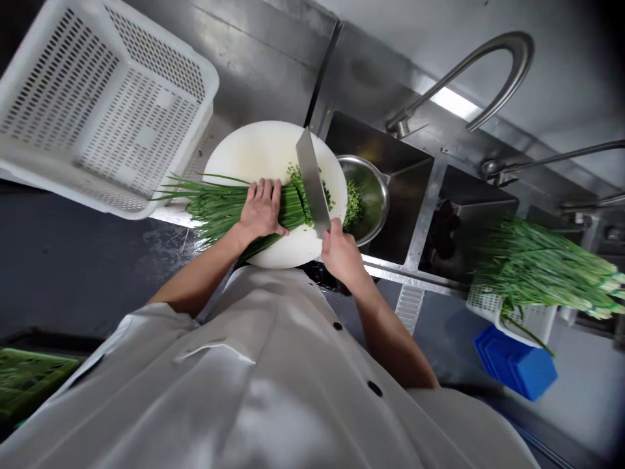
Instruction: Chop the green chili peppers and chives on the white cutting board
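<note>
1. Round white board (pixel 234 153) lies beneath both hands' work
2. Green stalks (pixel 215 203) stretch across it, long axis left to right, thin tips past the left edge, cut end rightward
3. Cleaver (pixel 313 185) stands crosswise at that cut end
4. Left hand (pixel 262 212), nearer the stalks, presses them flat, thumb out; right hand (pixel 340 253) wraps the cleaver's handle
5. Chopped bits (pixel 294 174) lie beside the blade

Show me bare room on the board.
The white board has a bare patch beyond the left hand, left of the knife, and another at its near edge, between that hand and the right hand. The middle is crowded with green stalks and, beside the knife, chopped greens.
</note>
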`<action>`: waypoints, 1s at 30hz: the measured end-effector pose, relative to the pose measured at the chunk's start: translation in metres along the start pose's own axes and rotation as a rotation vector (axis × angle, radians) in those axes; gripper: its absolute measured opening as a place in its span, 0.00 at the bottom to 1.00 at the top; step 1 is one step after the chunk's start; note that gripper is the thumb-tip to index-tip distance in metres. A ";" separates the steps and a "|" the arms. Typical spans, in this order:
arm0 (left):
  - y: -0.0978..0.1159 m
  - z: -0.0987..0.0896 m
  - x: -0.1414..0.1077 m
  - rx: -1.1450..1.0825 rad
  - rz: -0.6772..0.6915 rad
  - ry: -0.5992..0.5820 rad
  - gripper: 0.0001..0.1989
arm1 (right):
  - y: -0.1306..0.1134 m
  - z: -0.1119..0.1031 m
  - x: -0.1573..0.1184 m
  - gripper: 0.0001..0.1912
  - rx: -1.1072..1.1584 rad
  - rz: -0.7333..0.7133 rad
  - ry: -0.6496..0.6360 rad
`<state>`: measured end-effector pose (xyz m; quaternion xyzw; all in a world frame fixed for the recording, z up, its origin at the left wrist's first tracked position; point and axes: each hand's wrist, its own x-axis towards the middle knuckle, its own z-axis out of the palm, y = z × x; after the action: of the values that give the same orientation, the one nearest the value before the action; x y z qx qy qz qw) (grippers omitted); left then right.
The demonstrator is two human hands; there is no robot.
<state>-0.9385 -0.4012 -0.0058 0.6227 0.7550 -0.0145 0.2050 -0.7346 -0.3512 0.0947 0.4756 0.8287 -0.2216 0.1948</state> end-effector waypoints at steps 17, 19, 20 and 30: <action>0.000 0.012 -0.004 -0.025 0.042 0.028 0.58 | -0.015 0.034 0.058 0.16 0.052 -0.016 -0.053; -0.001 0.012 -0.005 -0.043 0.033 0.057 0.58 | -0.013 0.030 0.051 0.17 0.041 -0.026 -0.032; -0.001 0.012 -0.006 -0.050 0.025 0.063 0.59 | -0.011 0.024 0.041 0.17 0.029 -0.023 -0.025; 0.000 0.011 -0.001 -0.039 -0.009 0.042 0.58 | -0.005 -0.011 -0.040 0.15 -0.093 0.009 -0.228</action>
<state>-0.9349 -0.4053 -0.0159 0.6152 0.7621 0.0123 0.2014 -0.7217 -0.3751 0.1260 0.4413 0.8086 -0.2345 0.3105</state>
